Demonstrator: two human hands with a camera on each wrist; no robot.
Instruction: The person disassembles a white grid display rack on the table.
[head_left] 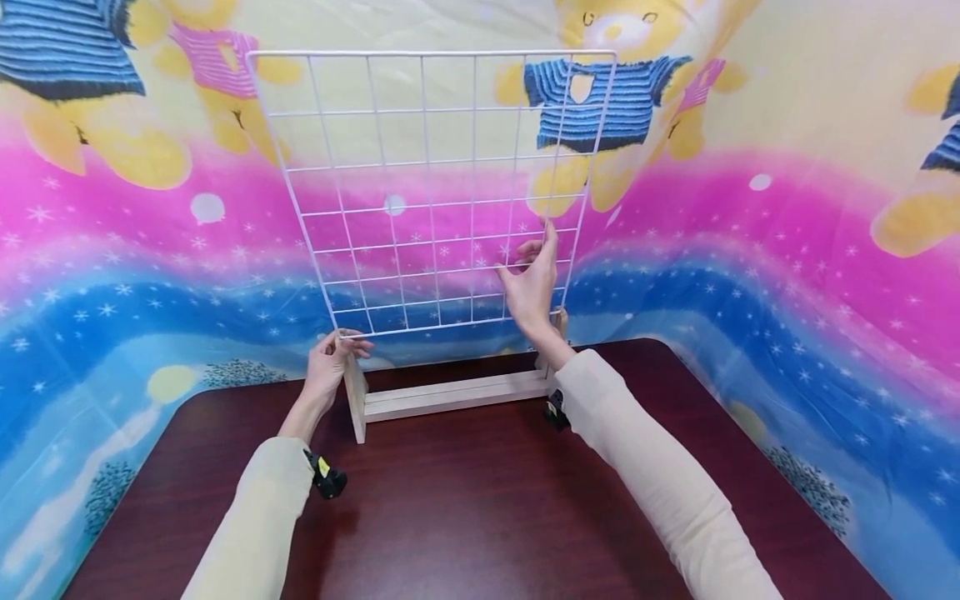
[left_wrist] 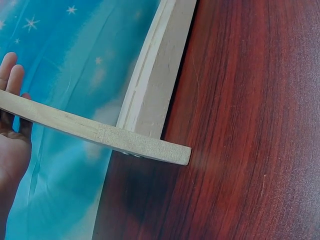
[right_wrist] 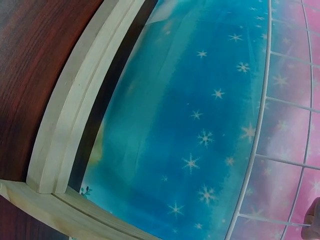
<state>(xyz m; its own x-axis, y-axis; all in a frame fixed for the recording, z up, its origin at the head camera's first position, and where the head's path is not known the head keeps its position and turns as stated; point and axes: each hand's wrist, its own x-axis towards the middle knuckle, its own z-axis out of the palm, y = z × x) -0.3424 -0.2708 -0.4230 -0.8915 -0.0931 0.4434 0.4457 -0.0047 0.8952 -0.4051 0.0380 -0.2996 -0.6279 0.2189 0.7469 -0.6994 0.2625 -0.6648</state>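
Observation:
A white wire grid panel (head_left: 448, 271) stands upright over a pale wooden stand (head_left: 457, 396), its lower corners at the tops of the stand's two side uprights. My left hand (head_left: 326, 367) holds the grid's lower left corner at the left upright (left_wrist: 65, 117). In the left wrist view, fingers of that hand (left_wrist: 12, 150) reach past the upright; the grid is out of that view. My right hand (head_left: 532, 287) grips the grid's wires near the lower right, thumb and fingers spread. Only a little of the right hand (right_wrist: 312, 220) shows at the right wrist view's edge.
The stand is on a dark reddish-brown table (head_left: 450, 500). A cloth backdrop (head_left: 750, 217) with bears and snowflakes hangs close behind and beside the table. Black wrist cameras (head_left: 327, 479) hang from both sleeves.

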